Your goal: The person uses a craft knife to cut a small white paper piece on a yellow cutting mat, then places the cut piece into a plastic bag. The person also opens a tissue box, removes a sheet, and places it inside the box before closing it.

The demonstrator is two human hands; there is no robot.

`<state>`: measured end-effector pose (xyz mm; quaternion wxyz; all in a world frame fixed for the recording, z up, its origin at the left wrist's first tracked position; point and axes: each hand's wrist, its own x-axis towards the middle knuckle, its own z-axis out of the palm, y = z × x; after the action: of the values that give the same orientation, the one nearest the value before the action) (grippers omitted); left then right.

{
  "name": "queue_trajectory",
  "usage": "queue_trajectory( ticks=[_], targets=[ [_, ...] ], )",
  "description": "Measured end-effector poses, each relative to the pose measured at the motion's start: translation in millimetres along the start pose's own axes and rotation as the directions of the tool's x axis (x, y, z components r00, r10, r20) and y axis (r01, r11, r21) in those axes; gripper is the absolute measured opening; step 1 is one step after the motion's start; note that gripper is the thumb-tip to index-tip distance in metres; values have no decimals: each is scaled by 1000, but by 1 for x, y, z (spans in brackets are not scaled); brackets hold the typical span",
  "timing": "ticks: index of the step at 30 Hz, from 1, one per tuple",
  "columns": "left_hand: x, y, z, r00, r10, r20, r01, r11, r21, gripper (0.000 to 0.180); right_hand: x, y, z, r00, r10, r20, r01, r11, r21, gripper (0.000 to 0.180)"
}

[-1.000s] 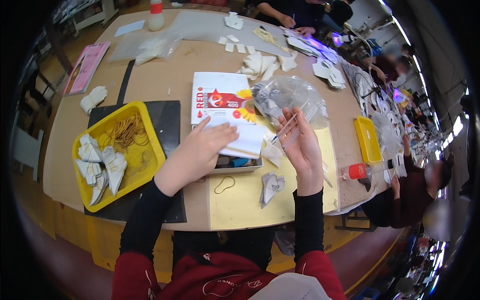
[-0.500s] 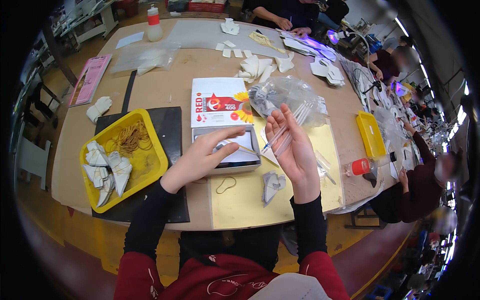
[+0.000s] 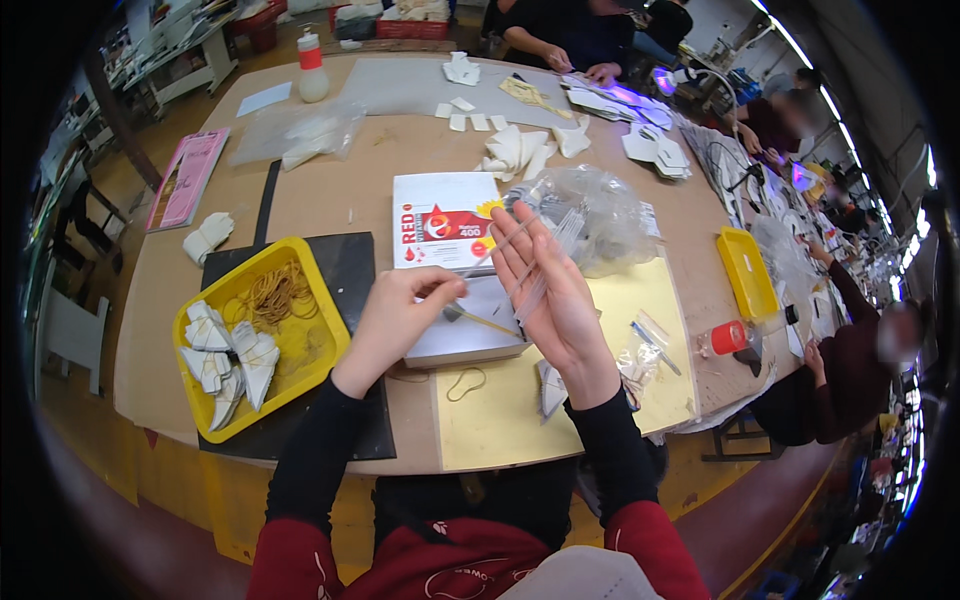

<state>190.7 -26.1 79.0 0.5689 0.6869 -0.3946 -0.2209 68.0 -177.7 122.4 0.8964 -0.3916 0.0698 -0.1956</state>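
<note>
Several thin clear tubes, like pen refills (image 3: 567,236), lie across the palm of my right hand (image 3: 562,312), whose fingers are stretched up and thumb lies over them. My left hand (image 3: 400,318) is closed in a pinch, with a thin clear tube slanting from its fingertips toward the right fingers. Below both hands stands a shallow open box (image 3: 470,352) with white inside and a yellow stick (image 3: 484,318) in it. Its white and red printed lid (image 3: 440,195) is raised behind. Partly hidden by my right wrist is a bundle of grey-white cut pieces (image 3: 550,388).
On the left, a yellow tray (image 3: 325,385) holds rubber bands (image 3: 280,296) and bundled white pieces (image 3: 258,362). A clear plastic bag (image 3: 600,215) lies behind my right hand. To the right are a red-labelled bottle (image 3: 728,338) and a yellow tray (image 3: 748,275). Co-workers sit beyond.
My left hand has gone from fingers apart to a pinch on a tube. My right hand has shifted slightly left with its tubes. The whole view has shifted slightly.
</note>
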Motion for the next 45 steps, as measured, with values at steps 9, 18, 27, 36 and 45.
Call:
queue_trajectory(
  ticks=[9, 18, 27, 36, 45],
  targets=[
    [-6, 8, -19, 989, -3, 149, -79, 836, 544, 19, -6, -22, -14, 947, -317, -51, 313, 947, -76, 46],
    [-2, 2, 9, 971, 74, 228, -28, 980, -198, 28, -17, 0, -4, 982, -14, 186, 101, 877, -469, 41],
    [-14, 19, 20, 884, -175, 433, 411, 733, -542, 31, 0, 35, -12, 968, -152, 198, 230, 235, -944, 40],
    [-19, 13, 36, 880, -166, 444, 408, 742, -531, 24, -3, 24, -9, 981, 73, 182, 66, 749, -659, 31],
    [-11, 4, 32, 904, -137, 406, 324, 838, -439, 27, -21, 6, -7, 991, -94, 91, 131, 700, -702, 24]
  ],
)
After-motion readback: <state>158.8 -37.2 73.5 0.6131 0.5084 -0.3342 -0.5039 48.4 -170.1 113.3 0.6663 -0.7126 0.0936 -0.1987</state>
